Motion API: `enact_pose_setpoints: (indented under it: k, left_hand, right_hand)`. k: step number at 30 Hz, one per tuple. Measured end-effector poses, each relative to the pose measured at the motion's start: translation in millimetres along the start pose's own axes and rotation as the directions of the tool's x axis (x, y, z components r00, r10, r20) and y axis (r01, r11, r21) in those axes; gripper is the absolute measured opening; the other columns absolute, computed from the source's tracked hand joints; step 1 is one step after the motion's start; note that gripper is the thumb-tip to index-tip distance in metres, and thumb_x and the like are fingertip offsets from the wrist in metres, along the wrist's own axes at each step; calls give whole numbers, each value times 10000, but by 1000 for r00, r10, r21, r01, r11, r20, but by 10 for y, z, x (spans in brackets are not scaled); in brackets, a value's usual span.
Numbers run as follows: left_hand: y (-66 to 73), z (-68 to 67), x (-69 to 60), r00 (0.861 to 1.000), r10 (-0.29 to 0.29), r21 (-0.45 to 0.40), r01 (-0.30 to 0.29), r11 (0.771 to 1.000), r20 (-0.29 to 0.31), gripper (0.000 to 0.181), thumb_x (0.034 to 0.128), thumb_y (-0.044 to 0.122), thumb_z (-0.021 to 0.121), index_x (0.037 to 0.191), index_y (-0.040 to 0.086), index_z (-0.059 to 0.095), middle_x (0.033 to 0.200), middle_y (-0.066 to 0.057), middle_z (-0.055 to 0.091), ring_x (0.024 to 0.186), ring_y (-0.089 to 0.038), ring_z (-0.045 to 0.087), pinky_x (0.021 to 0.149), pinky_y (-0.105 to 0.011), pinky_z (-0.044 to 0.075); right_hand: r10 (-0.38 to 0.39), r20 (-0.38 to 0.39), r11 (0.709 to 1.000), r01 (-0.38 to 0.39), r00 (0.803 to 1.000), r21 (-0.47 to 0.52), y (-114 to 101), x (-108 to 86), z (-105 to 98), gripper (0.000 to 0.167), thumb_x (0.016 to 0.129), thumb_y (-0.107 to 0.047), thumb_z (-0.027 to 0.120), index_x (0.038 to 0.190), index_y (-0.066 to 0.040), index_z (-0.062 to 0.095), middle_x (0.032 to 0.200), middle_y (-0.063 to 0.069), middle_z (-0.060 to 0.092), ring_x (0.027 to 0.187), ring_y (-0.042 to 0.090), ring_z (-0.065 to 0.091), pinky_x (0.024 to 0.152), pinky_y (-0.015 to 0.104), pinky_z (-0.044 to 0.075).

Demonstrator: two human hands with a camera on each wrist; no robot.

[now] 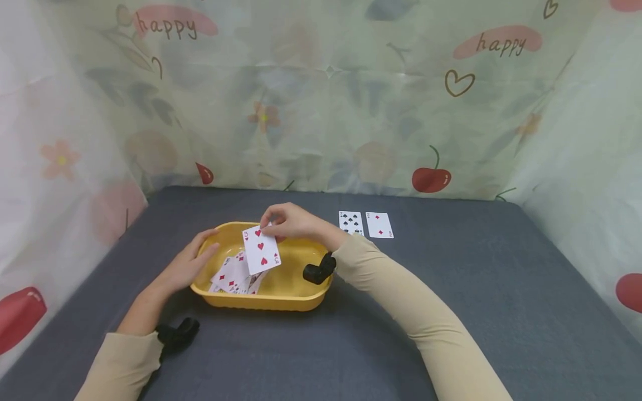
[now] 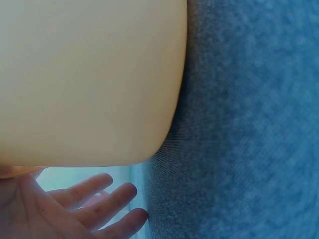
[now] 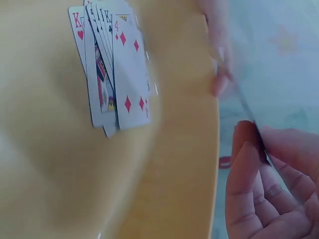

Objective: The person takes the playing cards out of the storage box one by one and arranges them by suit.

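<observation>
In the head view my right hand (image 1: 291, 221) pinches the three of hearts (image 1: 262, 253) by its upper edge, above the yellow basin (image 1: 286, 301). The right wrist view has this card edge-on between thumb and fingers. My left hand (image 1: 185, 264) rests at the basin's left end, its thumb over the rim. The left wrist view shows several fingers (image 2: 107, 204) straight and spread beside the end wall. Overlapping playing cards lie face up in the basin, with the four of diamonds (image 3: 130, 74) on top in the right wrist view.
On the dark grey tablecloth (image 1: 451, 267) behind and right of the basin lie a spade card (image 1: 351, 221), partly hidden by the right arm, and the two of diamonds (image 1: 379, 225). Patterned curtains (image 1: 326, 111) stand behind the table and at both sides.
</observation>
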State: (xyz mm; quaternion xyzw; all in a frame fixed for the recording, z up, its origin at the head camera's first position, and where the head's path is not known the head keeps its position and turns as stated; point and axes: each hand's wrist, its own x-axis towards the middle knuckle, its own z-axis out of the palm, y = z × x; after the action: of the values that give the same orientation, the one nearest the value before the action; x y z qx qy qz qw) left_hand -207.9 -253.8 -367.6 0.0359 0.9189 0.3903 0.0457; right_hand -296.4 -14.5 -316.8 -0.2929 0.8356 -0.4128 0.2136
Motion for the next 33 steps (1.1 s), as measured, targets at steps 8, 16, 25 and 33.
enact_pose_setpoints:
  k: [8, 16, 25, 33]
  left_hand:
    - [-2, -22, -11, 1000, 15, 0, -15, 1000, -3, 630, 997, 445, 331, 1469, 55, 180, 1511, -255, 188, 1368, -447, 211, 1070, -624, 184]
    - [2, -18, -1, 1000, 4, 2, -4, 1000, 5, 636, 996, 456, 322, 1474, 65, 168, 1515, -255, 177, 1365, -449, 212, 1066, -627, 191]
    - [6, -14, 7, 1000, 0, -4, 0, 1000, 10, 641, 995, 462, 321, 1474, 65, 165, 1513, -259, 178, 1358, -449, 223, 1064, -625, 199]
    - [-4, -4, 6, 1000, 2, 6, -2, 1000, 3, 631, 999, 450, 320, 1473, 61, 170, 1512, -253, 185, 1361, -442, 227, 1067, -616, 204]
  right_hand:
    - [33, -77, 999, -32, 996, 17, 64, -182, -209, 143, 885, -147, 632, 1014, -87, 632, 817, 46, 643, 722, 135, 572, 805, 378, 513]
    - [47, -130, 999, -45, 990, 19, 221, -314, -380, 196, 879, -146, 627, 1070, -101, 612, 924, 66, 612, 745, 165, 538, 745, 349, 483]
    - [118, -194, 991, -104, 974, 81, 492, -503, -593, 232, 893, -132, 590, 1121, -87, 586, 1170, 132, 589, 851, 173, 553, 682, 247, 456]
    - [211, -288, 977, -189, 934, 101, 771, -753, -794, 254, 907, -194, 585, 1142, -99, 569, 1261, 140, 532, 950, 222, 546, 732, 244, 485]
